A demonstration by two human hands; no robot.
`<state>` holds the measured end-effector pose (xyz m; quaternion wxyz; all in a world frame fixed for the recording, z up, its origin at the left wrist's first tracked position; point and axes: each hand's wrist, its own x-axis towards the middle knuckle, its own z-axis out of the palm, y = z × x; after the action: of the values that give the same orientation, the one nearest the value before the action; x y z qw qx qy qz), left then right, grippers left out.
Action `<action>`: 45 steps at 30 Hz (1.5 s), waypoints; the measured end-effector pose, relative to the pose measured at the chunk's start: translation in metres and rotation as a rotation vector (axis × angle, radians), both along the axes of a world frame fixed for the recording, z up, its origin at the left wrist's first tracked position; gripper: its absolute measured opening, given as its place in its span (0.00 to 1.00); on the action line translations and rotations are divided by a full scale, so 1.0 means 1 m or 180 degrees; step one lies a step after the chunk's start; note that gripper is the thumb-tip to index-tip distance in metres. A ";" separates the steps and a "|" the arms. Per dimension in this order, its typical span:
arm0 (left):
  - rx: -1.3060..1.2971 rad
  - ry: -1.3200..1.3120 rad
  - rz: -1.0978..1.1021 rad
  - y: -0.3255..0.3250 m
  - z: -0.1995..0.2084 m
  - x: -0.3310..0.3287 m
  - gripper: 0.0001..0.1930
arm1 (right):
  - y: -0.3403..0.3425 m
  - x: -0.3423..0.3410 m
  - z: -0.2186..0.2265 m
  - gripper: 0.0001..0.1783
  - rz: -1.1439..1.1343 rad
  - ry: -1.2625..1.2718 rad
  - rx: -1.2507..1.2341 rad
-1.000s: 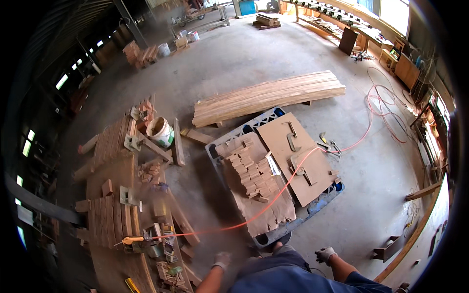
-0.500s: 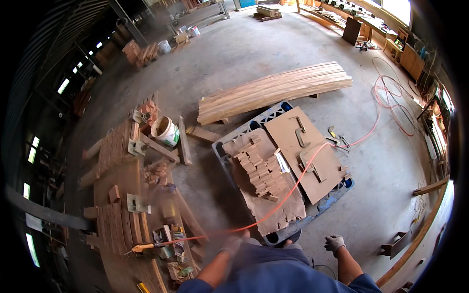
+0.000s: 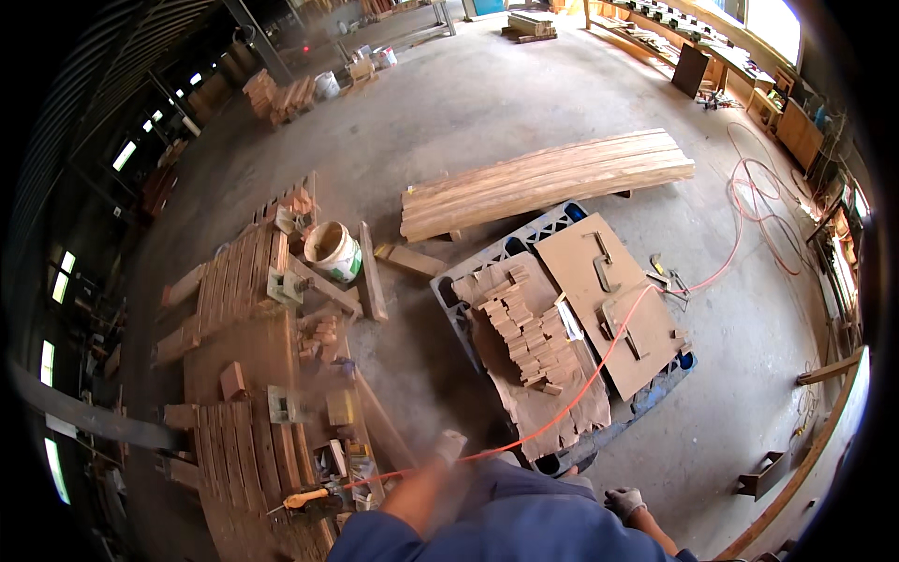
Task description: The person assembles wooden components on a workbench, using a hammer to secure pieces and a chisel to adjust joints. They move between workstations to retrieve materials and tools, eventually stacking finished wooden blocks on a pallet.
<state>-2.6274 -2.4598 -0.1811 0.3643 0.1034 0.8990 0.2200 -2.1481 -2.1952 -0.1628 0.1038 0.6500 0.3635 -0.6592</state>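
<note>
My left hand (image 3: 450, 446), in a pale glove, hovers low in front of me beside an orange hose (image 3: 588, 385). Blur hides whether its fingers touch the hose. At my right side hangs my gloved right hand (image 3: 624, 503), fingers loosely bent and apart, nothing visible in it. Leftward, the hose meets a yellow-handled tool with a thin tip (image 3: 307, 497), resting on the workbench (image 3: 234, 342). Small wood blocks (image 3: 534, 337) lie on torn brown cardboard (image 3: 592, 412) atop a blue-black pallet (image 3: 646, 398). Beside them, a flat brown board (image 3: 574, 251) carries metal clamps (image 3: 602, 272).
Long planks (image 3: 548, 183) are stacked beyond the pallet. A white bucket (image 3: 334, 253) stands by the bench, with loose timber pieces (image 3: 372, 272) around it. Wooden slats (image 3: 229, 450) lie on the bench. Coiled hose (image 3: 758, 192) is on the floor, right.
My left hand has come forward and up beside the hose. My right hand has dropped back toward my body. The pallet and bench sit farther right in view.
</note>
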 end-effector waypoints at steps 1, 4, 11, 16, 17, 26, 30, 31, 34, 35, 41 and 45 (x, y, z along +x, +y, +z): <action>-0.0099 0.0001 0.0071 0.005 0.004 -0.001 0.14 | 0.008 -0.003 -0.005 0.15 0.0042 -0.0038 -0.0032; -0.0249 -0.0113 0.0006 -0.025 -0.030 0.012 0.13 | 0.031 -0.014 0.011 0.15 0.0117 -0.0019 0.0220; -0.0234 -0.0460 0.0188 0.029 0.003 0.078 0.16 | 0.080 0.013 0.015 0.13 -0.0290 -0.0239 0.0474; -0.0081 -0.0223 0.0161 0.028 -0.010 0.075 0.16 | 0.079 0.018 0.003 0.11 -0.0363 -0.0242 0.0168; -0.0048 -0.0180 0.0173 0.026 -0.013 0.071 0.16 | 0.076 0.019 -0.002 0.11 -0.0307 -0.0151 0.0105; -0.0129 -0.0308 0.0513 0.026 0.007 0.054 0.15 | 0.058 -0.039 0.046 0.16 0.0589 0.0158 0.0841; -0.0152 -0.0572 0.0418 0.017 -0.011 0.053 0.15 | 0.054 -0.055 0.058 0.17 0.0468 0.0133 0.0949; -0.0113 -0.0590 0.0416 0.017 -0.011 0.053 0.15 | 0.054 -0.054 0.059 0.17 0.0500 0.0119 0.0965; -0.0011 -0.0651 0.0404 0.026 0.005 0.053 0.15 | 0.052 -0.051 0.063 0.17 0.0509 0.0050 0.0956; 0.0005 -0.0671 0.0409 0.031 0.015 0.053 0.15 | 0.052 -0.050 0.063 0.17 0.0508 0.0024 0.0958; -0.0011 -0.0768 0.0557 0.035 0.032 0.044 0.15 | 0.045 -0.049 0.065 0.17 0.0548 -0.0039 0.0939; -0.0058 -0.0791 0.0626 0.039 0.031 0.045 0.14 | 0.041 -0.048 0.069 0.18 0.0560 -0.0089 0.0969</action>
<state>-2.5827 -2.4210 -0.1502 0.4503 -0.0164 0.8548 0.2576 -2.1961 -2.1544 -0.0942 0.0664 0.6330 0.5131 -0.5758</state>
